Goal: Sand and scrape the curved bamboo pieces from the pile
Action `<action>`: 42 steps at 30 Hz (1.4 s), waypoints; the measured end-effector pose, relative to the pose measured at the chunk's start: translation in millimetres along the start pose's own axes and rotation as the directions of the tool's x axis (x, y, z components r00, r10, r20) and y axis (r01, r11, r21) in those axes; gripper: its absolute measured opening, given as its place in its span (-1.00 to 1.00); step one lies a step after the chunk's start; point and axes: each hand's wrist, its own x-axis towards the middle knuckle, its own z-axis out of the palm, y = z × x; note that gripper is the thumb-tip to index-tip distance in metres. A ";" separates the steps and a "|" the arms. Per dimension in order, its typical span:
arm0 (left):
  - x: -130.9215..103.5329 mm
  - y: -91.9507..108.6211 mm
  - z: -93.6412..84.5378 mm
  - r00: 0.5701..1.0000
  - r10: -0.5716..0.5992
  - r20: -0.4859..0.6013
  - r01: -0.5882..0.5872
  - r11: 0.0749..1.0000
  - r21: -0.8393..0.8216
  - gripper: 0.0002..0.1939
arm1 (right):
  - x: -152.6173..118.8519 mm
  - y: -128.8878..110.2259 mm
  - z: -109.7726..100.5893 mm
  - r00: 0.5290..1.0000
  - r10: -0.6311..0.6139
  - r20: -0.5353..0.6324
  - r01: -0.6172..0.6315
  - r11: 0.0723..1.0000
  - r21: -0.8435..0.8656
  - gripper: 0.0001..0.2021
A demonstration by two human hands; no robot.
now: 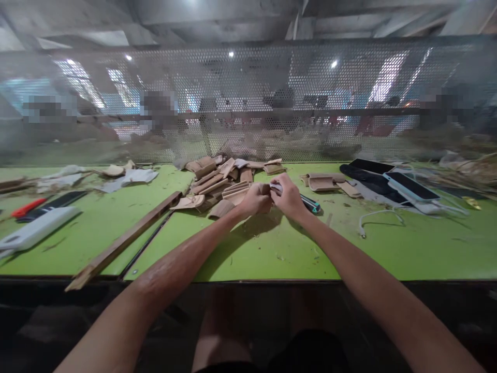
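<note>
Far left: white power strip [41, 228] and red-handled tool [29, 207] are parked on the green table [248, 259], probably to be kept out of the work area. Wooden strip [128, 235] is laid diagonally, near end overhanging the front edge; reason unclear. Tan curved pieces [205, 187] are heaped just beyond the left hand [257, 200], presumably for short reach. Left fingers are curled inward; whether anything is gripped can't be told. Small pale piece [276, 187] is pinched in the nearly closed fingertips of the right hand [288, 197], between both hands, likely so it can be steadied. Teal-ended tool [311, 204] is left beside the right wrist, handy. Phone [412, 185] and white cable [378, 212] are set well right, likely for clearance.
</note>
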 end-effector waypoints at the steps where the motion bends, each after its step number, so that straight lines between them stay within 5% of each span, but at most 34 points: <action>1: -0.3 -0.1 -0.4 1.000 0.007 0.017 -0.007 1.000 0.001 -0.93 | 0.3 2.4 -0.9 1.000 0.014 -0.012 -0.014 1.000 0.019 -0.80; 10: -1.5 0.8 -2.4 0.999 -0.020 0.036 0.022 0.998 -0.053 -0.85 | 4.8 10.1 -12.7 0.962 0.265 -0.065 -0.248 0.948 0.199 -0.88; 19: -1.2 0.2 0.3 1.000 0.017 -0.013 -0.018 0.996 -0.090 -0.87 | 5.5 -2.6 -9.6 0.999 0.031 -0.029 -0.026 0.990 0.137 -0.81; 25: 0.2 -5.6 -0.4 0.999 -0.035 -0.024 0.032 0.993 -0.118 -0.81 | 6.8 2.9 -9.7 0.927 0.361 -0.100 -0.306 0.885 0.352 -0.81; 29: 5.6 -6.0 -4.4 0.997 -0.068 -0.026 0.067 0.997 -0.029 -0.85 | 8.0 10.3 -13.5 0.896 0.441 -0.052 -0.401 0.853 0.334 -0.80; 35: 12.4 6.3 1.5 0.988 -0.151 -0.015 0.152 0.986 0.062 -0.95 | 7.8 17.5 -14.5 0.931 0.331 -0.151 -0.309 0.938 0.155 -0.80; 39: 13.7 11.3 10.4 0.975 -0.181 -0.130 0.184 0.983 0.005 -0.92 | 7.7 17.6 -13.1 0.960 0.223 -0.169 -0.205 0.972 0.116 -0.83; 42: 13.8 9.0 13.6 0.970 -0.188 -0.151 0.182 0.982 -0.050 -0.92 | 7.9 19.9 -13.5 0.948 0.291 -0.131 -0.271 0.951 0.151 -0.83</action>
